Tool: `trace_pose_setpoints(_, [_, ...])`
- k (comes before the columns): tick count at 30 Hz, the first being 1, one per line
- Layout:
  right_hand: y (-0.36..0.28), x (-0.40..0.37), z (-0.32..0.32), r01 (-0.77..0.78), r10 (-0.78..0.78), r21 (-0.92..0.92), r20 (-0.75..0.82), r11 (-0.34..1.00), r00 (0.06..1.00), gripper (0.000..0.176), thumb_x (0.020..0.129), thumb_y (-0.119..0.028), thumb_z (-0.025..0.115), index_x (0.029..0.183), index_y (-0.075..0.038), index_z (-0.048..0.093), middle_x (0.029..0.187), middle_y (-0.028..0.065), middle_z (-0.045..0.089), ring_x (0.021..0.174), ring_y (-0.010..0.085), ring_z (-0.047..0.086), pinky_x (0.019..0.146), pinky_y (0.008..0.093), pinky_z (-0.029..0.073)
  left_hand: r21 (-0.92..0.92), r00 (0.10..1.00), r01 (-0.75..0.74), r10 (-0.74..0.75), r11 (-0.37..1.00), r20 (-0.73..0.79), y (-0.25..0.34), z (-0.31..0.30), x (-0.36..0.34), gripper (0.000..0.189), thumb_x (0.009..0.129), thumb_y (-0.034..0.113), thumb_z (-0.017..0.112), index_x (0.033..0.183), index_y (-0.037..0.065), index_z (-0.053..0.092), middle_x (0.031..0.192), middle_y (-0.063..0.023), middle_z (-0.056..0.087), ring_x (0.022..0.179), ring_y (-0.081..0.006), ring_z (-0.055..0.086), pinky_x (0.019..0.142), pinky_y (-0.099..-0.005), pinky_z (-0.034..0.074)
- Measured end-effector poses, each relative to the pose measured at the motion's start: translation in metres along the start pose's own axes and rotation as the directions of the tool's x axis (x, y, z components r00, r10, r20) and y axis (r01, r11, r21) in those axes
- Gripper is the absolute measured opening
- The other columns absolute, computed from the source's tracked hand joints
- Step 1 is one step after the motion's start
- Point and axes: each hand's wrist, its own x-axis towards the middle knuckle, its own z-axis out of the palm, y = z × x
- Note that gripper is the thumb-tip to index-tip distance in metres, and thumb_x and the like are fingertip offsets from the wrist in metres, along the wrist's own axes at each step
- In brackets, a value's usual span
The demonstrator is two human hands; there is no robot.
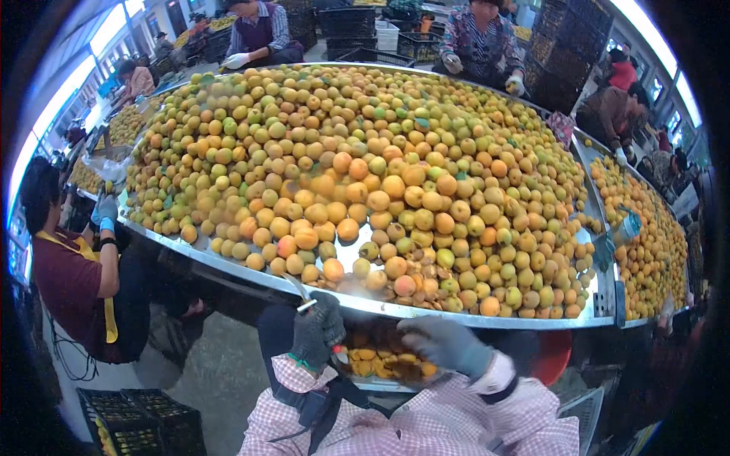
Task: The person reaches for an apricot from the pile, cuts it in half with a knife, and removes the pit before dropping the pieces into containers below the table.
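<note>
My left hand (pixel 318 327), in a dark grey glove, is closed around a knife (pixel 295 284). The blade points up toward the table edge, and a red and white handle end shows below the fist. My right hand (pixel 445 343), in a lighter grey glove, hangs over a container of cut apricots (pixel 380 363) with its fingers stretched to the left; I see nothing in it. In front of both hands, whole apricots (pixel 365 182) are heaped on a metal-edged table (pixel 228 267). Wet-looking apricot scraps (pixel 414 277) lie close to the near rim.
At left sits a person in a maroon top (pixel 72 270); other people work along the far side. Black crates (pixel 141 422) stand on the floor at lower left. A red tub (pixel 553 357) is under the table. Another apricot table (pixel 646 243) adjoins at right.
</note>
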Motion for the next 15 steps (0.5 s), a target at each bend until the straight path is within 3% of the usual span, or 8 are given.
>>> trace_pose_setpoints(1, [-0.038, 0.002, -0.040, -0.240, 0.218, 0.307, 0.104, 0.921, 0.970, 0.037, 0.092, -0.025, 0.049, 0.126, -0.010, 0.047, 0.121, 0.0167, 0.050, 0.111, 0.0217, 0.050, 0.087, 0.0344, 0.045, -0.059, 0.994, 0.063, -0.057, 0.996, 0.094, -0.001, -0.008, 0.002, 0.017, 0.090, 0.020, 0.057, 0.078, 0.010, 0.052, 0.051, 0.0048, 0.034, 0.038, -0.0069, 0.033, 0.035, -0.0225, 0.026])
trace_pose_setpoints(2, [0.003, -0.004, -0.060, -0.116, 0.104, -0.097, -0.119, 0.988, 0.987, 0.037, 0.096, -0.018, 0.040, 0.129, -0.002, 0.041, 0.126, 0.0111, 0.047, 0.114, 0.0163, 0.045, 0.089, 0.0294, 0.043, -0.108, 0.976, 0.131, -0.109, 0.985, 0.189, 0.000, -0.014, 0.003, 0.016, 0.090, 0.019, 0.056, 0.079, 0.010, 0.053, 0.051, 0.0050, 0.033, 0.038, -0.0066, 0.032, 0.035, -0.0224, 0.026])
trace_pose_setpoints(4, [0.068, 0.001, -0.151, 0.168, -0.045, 0.040, -0.879, 0.985, 0.474, 0.031, 0.096, -0.011, 0.035, 0.123, 0.000, 0.045, 0.122, 0.0108, 0.052, 0.114, 0.0183, 0.049, 0.099, 0.0312, 0.039, -0.115, 0.974, 0.153, -0.130, 0.982, 0.187, 0.002, -0.020, 0.002, 0.014, 0.090, 0.019, 0.056, 0.081, 0.009, 0.054, 0.052, 0.0054, 0.033, 0.038, -0.0062, 0.031, 0.035, -0.0224, 0.025])
trace_pose_setpoints(5, [0.050, 0.003, -0.176, 0.171, -0.052, 0.035, -0.876, 0.985, 0.480, 0.031, 0.096, -0.011, 0.035, 0.123, 0.000, 0.045, 0.122, 0.0108, 0.052, 0.114, 0.0183, 0.049, 0.099, 0.0312, 0.039, -0.121, 0.967, 0.161, -0.133, 0.979, 0.217, 0.002, -0.023, 0.002, 0.014, 0.090, 0.019, 0.056, 0.081, 0.008, 0.054, 0.052, 0.0052, 0.033, 0.038, -0.0063, 0.032, 0.035, -0.0225, 0.025])
trace_pose_setpoints(7, [-0.007, -0.003, -0.220, 0.752, 0.078, 0.007, -0.995, 0.659, -0.059, 0.029, 0.095, -0.016, 0.043, 0.120, -0.002, 0.049, 0.120, 0.0085, 0.053, 0.106, 0.0129, 0.052, 0.093, 0.0305, 0.041, -0.188, 0.947, 0.164, -0.101, 0.968, 0.306, -0.003, -0.034, 0.009, 0.013, 0.090, 0.019, 0.056, 0.084, 0.007, 0.055, 0.052, 0.0040, 0.035, 0.038, -0.0069, 0.034, 0.035, -0.0229, 0.027])
trace_pose_setpoints(10, [-0.046, 0.053, -0.195, 0.418, -0.148, -0.086, -0.982, 0.904, 0.117, 0.027, 0.094, -0.015, 0.047, 0.117, -0.003, 0.052, 0.116, 0.0073, 0.054, 0.103, 0.0113, 0.053, 0.093, 0.0308, 0.042, -0.233, 0.958, 0.172, -0.108, 0.957, 0.265, -0.008, -0.049, 0.015, 0.013, 0.091, 0.018, 0.056, 0.086, 0.007, 0.055, 0.052, 0.0029, 0.038, 0.038, -0.0078, 0.036, 0.035, -0.0235, 0.028])
trace_pose_setpoints(11, [-0.040, 0.073, -0.183, 0.400, 0.018, 0.189, -0.919, 0.897, 0.394, 0.025, 0.093, -0.011, 0.048, 0.116, -0.004, 0.053, 0.117, 0.0056, 0.053, 0.107, 0.0119, 0.051, 0.097, 0.0287, 0.038, -0.209, 0.973, 0.080, -0.031, 0.975, 0.230, -0.004, -0.046, 0.013, 0.013, 0.090, 0.018, 0.057, 0.085, 0.006, 0.054, 0.052, 0.0021, 0.040, 0.038, -0.0085, 0.036, 0.035, -0.0240, 0.029])
trace_pose_setpoints(15, [-0.075, 0.183, -0.074, 0.281, -0.345, -0.237, -0.297, 0.930, 0.890, 0.055, 0.075, -0.009, 0.069, 0.126, -0.012, 0.049, 0.125, 0.0098, 0.051, 0.110, 0.0248, 0.052, 0.085, 0.0348, 0.048, -0.275, 0.938, 0.246, -0.157, 0.929, 0.309, 0.001, -0.057, 0.021, 0.012, 0.088, 0.016, 0.059, 0.087, 0.005, 0.054, 0.054, 0.0016, 0.041, 0.041, -0.0101, 0.040, 0.038, -0.0250, 0.033])
